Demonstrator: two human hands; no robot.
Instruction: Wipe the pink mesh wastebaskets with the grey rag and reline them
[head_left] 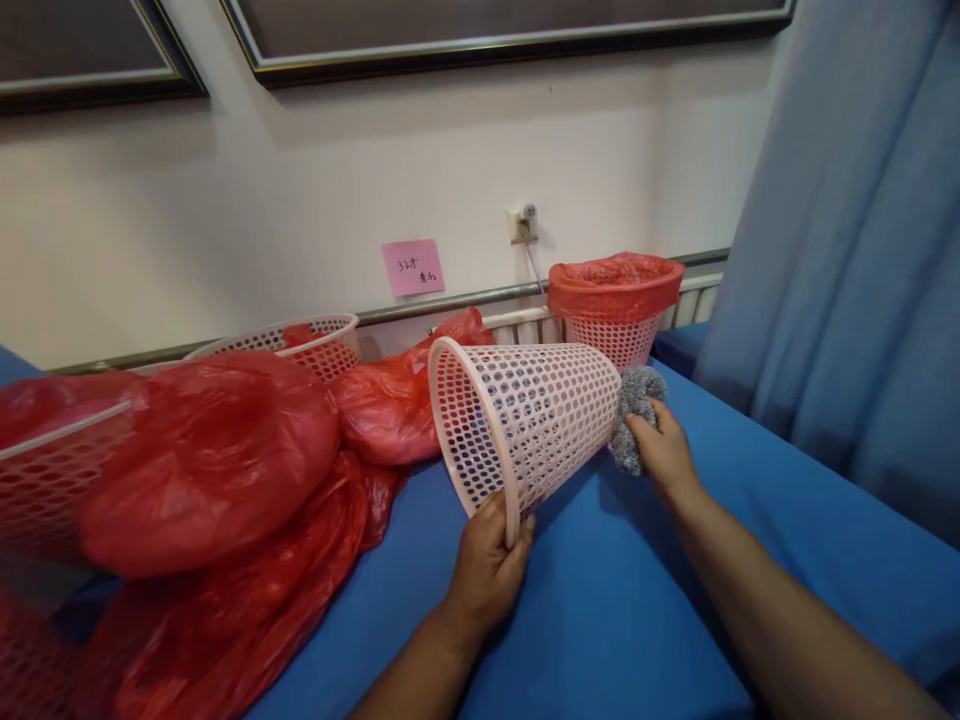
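Observation:
A pale pink perforated plastic wastebasket (559,405) lies tipped on its side above the blue surface, its mouth facing left. My left hand (489,560) is closed round the lower part of its rim, thumb and fingers on either side. At the basket's base, my right hand (660,440) grips a fluffy grey cloth (637,415), which is pressed against the bottom end. The cloth hides most of that base.
Red plastic bags (217,460) lie heaped on the left, among other baskets. One white basket (334,345) stands near the wall. A basket lined with a red bag (619,300) stands upright behind. The blue-covered surface (600,610) runs beneath; a blue curtain (847,240) hangs at right.

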